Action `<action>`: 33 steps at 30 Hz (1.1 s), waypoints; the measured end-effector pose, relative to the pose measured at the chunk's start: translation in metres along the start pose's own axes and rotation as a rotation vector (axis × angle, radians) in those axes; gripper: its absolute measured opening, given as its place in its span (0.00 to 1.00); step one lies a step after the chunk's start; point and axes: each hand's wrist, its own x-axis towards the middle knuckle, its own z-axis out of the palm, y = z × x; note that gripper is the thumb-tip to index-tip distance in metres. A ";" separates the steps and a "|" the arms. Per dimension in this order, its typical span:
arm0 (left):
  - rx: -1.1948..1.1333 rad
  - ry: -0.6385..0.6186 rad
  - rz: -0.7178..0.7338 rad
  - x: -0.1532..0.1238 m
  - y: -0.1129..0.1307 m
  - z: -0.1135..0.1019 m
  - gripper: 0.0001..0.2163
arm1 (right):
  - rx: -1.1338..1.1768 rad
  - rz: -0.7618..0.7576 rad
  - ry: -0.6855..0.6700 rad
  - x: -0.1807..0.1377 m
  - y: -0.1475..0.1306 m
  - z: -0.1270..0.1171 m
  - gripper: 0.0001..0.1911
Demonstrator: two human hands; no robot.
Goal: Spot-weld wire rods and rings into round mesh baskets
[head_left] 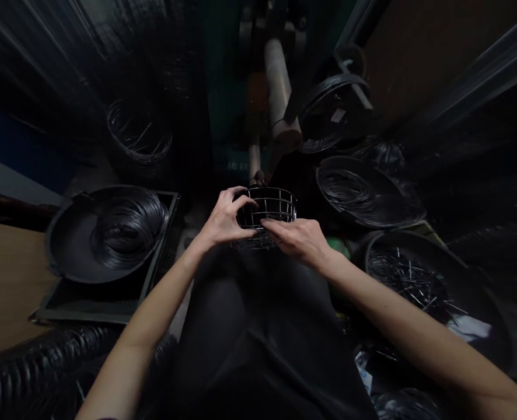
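Observation:
A round wire basket (280,204) with bright metal rings and uprights stands above my lap, in front of the machine. My left hand (226,219) wraps its left side, fingers over the top ring and thumb lower down. From the right, my right hand (300,236) reaches across the near side, its fingers pressed together at the wires. Its thumb is mostly hidden, and whatever small piece might be between those fingers cannot be made out. Just behind the basket are the machine's thin lower rod (254,160) and thick metal arm (280,87).
On the left a black pan (68,245) with coiled wire rings rests on a green crate (87,315). To the right are another pan of rings (372,216) and a pan of short metal pieces (477,291). A wire bundle (140,140) stands back left.

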 end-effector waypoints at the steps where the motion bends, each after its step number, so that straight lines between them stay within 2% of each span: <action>1: -0.006 0.001 -0.002 0.002 0.000 0.000 0.26 | -0.005 -0.002 0.005 0.002 0.002 -0.002 0.21; 6: -0.030 -0.005 0.005 0.006 0.000 0.003 0.29 | -0.006 0.002 0.001 0.003 0.007 -0.004 0.20; 12: -0.028 0.077 0.019 0.000 0.005 0.006 0.29 | -0.031 -0.066 0.043 0.000 0.006 -0.011 0.20; 24: -0.021 0.055 0.000 0.031 -0.010 -0.007 0.31 | -0.053 0.042 0.010 0.030 0.019 -0.017 0.19; 26: -0.016 0.043 -0.004 0.032 -0.011 -0.008 0.30 | -0.043 0.046 0.056 0.027 0.019 -0.014 0.19; 29: -0.016 0.034 -0.024 0.034 -0.011 -0.011 0.30 | -0.013 0.069 0.194 0.019 0.020 -0.009 0.17; 33: -0.023 0.031 -0.035 0.043 -0.015 -0.013 0.30 | 0.010 0.197 0.314 0.019 0.022 -0.004 0.12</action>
